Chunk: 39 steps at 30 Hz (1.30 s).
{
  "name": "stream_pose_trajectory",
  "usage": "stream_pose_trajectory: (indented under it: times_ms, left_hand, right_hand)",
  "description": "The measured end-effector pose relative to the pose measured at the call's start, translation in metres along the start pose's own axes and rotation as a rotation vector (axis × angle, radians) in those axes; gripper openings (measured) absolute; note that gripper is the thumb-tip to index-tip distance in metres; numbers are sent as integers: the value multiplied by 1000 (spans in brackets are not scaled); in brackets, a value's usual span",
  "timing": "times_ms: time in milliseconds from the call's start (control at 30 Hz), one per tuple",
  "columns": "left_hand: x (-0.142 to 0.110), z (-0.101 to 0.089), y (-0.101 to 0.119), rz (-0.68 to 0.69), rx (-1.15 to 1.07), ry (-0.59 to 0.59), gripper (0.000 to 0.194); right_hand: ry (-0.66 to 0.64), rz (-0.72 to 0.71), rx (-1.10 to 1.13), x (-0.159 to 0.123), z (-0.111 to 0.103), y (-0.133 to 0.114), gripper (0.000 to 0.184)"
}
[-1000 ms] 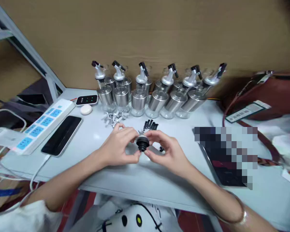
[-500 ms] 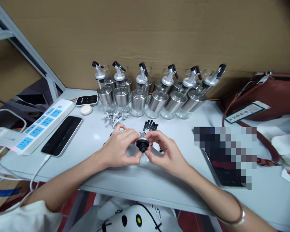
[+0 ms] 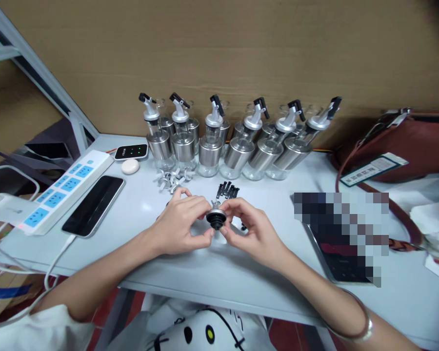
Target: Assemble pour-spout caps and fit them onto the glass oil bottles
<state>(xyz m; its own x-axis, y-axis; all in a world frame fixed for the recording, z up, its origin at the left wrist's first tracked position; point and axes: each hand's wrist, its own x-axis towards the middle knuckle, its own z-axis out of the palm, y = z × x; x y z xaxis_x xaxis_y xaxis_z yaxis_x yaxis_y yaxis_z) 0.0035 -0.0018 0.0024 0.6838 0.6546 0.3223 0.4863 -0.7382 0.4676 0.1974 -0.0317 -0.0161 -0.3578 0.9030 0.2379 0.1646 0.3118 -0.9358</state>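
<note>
A bottle pourer stopper (image 3: 216, 218), silver on top with black ribbed rings below, is held over the table between both hands. My left hand (image 3: 185, 219) pinches it from the left with thumb and forefinger. On its other side, the fingertips of my right hand (image 3: 250, 231) close on it. Just beyond the stopper lies a group of small black pins (image 3: 228, 190). Several silver spout pieces (image 3: 173, 179) are heaped beyond my left hand. Small dark parts by both hands are partly hidden.
Steel-sleeved glass bottles (image 3: 210, 151) stand in rows at the back, the front ones with pourers. To the left are a power strip (image 3: 69, 187), a phone (image 3: 94, 205) and a white round object (image 3: 130, 166). At right lie a dark tablet-like device (image 3: 325, 258) and a brown bag (image 3: 424, 146).
The stopper has tilted very slightly between my fingers. Both hands stay in nearly the same place and keep their hold.
</note>
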Motion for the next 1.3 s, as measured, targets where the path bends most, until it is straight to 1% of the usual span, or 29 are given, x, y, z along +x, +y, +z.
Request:
stream_pose_trajectory:
  times_ms: [133, 267, 333, 433, 733, 933, 1100, 1300]
  left_hand:
    - [0, 2, 0, 1, -1, -7, 14]
    - [-1, 4, -3, 2, 15, -31, 16]
    - [-1, 4, -4, 9, 19, -46, 18]
    - [-1, 4, -6, 15, 26, -58, 20]
    - [-1, 4, -4, 6, 24, -71, 21]
    - [1, 3, -1, -9, 15, -110, 19]
    - [1, 5, 2, -9, -47, -69, 13]
    - [0, 6, 2, 0, -54, -39, 10]
  right_hand:
    - [7, 13, 32, 1, -1, -1, 25]
    - [-29, 59, 71, 3, -2, -1, 31]
    - [-33, 69, 59, 3, -2, 0, 30]
    - [-27, 64, 25, 3, -2, 0, 24]
    - [3, 61, -12, 3, 0, -1, 25]
    - [-2, 43, -34, 2, 0, -3, 25]
    - [7, 17, -34, 1, 4, -4, 24]
    - [18, 1, -60, -3, 8, -3, 21]
